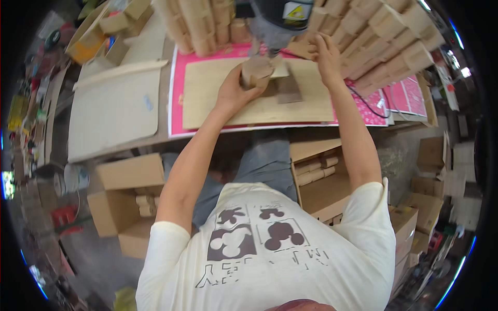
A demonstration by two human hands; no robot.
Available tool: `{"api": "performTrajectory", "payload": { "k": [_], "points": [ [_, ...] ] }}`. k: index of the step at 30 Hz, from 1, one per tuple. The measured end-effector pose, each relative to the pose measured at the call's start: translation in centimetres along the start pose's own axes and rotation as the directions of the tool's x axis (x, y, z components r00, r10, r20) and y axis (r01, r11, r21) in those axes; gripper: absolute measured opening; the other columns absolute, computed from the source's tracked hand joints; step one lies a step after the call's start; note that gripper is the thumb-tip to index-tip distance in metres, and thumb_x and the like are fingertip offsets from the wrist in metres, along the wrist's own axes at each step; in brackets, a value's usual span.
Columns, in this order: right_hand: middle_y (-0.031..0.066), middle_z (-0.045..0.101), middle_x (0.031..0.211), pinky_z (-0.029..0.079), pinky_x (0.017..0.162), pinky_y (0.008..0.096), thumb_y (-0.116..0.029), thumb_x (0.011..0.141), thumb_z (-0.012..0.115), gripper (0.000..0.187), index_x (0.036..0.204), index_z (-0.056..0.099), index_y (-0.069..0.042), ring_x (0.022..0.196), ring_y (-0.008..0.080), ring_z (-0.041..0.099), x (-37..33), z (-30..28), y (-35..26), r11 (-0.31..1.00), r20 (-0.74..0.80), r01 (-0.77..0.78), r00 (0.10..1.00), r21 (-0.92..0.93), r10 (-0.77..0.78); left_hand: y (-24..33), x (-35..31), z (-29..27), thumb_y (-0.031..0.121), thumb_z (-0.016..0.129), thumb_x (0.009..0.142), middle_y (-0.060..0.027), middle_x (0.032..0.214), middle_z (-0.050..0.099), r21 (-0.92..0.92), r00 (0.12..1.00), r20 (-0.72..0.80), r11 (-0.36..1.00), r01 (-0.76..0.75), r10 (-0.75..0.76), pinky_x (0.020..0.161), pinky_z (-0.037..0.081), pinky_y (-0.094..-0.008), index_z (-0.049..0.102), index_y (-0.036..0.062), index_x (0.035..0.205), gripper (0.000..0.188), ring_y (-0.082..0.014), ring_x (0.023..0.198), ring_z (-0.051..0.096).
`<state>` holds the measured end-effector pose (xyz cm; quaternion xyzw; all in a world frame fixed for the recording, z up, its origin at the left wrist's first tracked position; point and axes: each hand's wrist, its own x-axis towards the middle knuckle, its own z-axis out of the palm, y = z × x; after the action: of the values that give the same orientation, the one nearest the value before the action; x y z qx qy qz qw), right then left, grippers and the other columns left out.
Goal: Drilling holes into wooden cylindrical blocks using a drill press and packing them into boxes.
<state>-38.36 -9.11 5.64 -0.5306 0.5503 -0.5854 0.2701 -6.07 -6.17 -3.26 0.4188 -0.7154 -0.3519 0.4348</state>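
Note:
My left hand [237,93] is closed round a pale wooden block [258,68] with a rounded, flat top, holding it just below the machine's spindle [274,51]. The light wooden board [218,98] lies under it on the bench. Beside the block, toward the right, a flat brown piece [289,90] rests on the board. My right hand [327,54] is raised near the stacked wooden pieces at the right, its fingers curled together. Whatever those fingers hold, if anything, I cannot make out. The dark machine head [282,15] with a yellow warning label hangs above.
Stacked wooden pieces [386,39] rise at the back right, with more stacks [199,23] at the back left. A pink printed sheet [177,103] lies beneath the board. Cardboard boxes [324,194] [111,212] holding wooden pieces stand below the bench edge. A black cable [365,103] runs at the right.

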Motion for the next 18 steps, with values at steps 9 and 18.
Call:
{"api": "performTrajectory", "payload": {
  "k": [9,18],
  "points": [
    [0.0158,0.078,0.125,0.059,0.097,0.0386,-0.028,0.114,0.066,0.039,0.140,0.072,0.002,0.107,0.0252,0.075,-10.0,-0.4,7.9,0.926,-0.029,-0.073,0.997,-0.370,0.067,2.7,-5.1,-2.8,0.028,0.099,0.087,-0.0237,0.142,0.071,0.235,0.982,-0.129,0.957,0.168,-0.141,0.115,0.055,-0.0458,0.054,-0.0045,0.158,0.091,-0.0367,0.135,0.068],
    [0.0192,0.079,0.120,0.060,0.099,0.0439,-0.021,0.108,0.071,0.031,0.130,0.077,0.001,0.108,0.0329,0.078,-10.6,0.3,7.5,0.845,0.014,0.066,0.997,-0.530,-0.070,3.0,-5.7,-3.7,0.024,0.100,0.087,-0.0201,0.145,0.069,0.353,0.993,-0.114,0.933,0.065,-0.026,0.105,0.058,-0.0386,0.046,-0.0022,0.165,0.098,-0.0281,0.120,0.073]
  ]
}}
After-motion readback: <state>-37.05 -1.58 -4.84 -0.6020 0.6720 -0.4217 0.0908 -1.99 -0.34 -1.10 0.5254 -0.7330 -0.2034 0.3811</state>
